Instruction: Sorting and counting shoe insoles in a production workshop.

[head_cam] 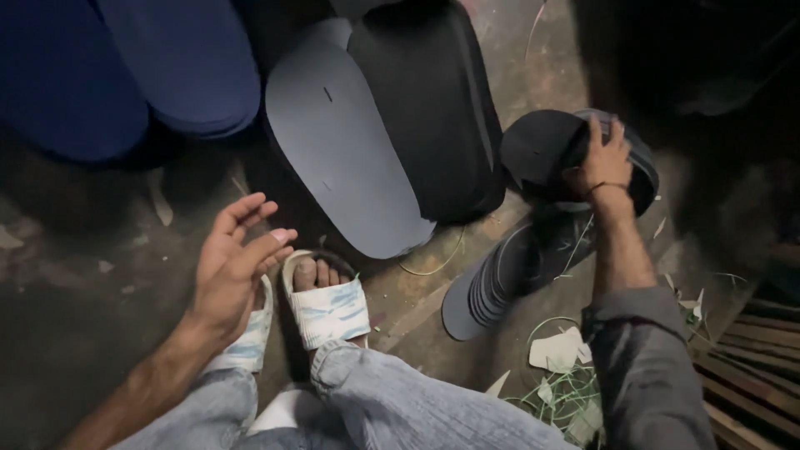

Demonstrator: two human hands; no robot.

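My right hand (602, 160) grips the top of a small stack of dark grey sandal-sole cutouts (542, 146) at the right, fingers curled over the edge. Below that stack lies a fanned pile of dark soles (492, 287) on the floor. My left hand (237, 262) hovers open and empty above my feet, fingers spread, palm turned right. A tall leaning stack of grey and black soles (367, 125) stands in the middle, its top sole facing me.
Blue sole stacks (125, 67) fill the upper left. My foot in a white slide sandal (327, 308) rests on the dirty concrete floor (75, 275). Pale offcuts and thin trimmings (562, 375) litter the lower right, beside wooden slats (754, 367).
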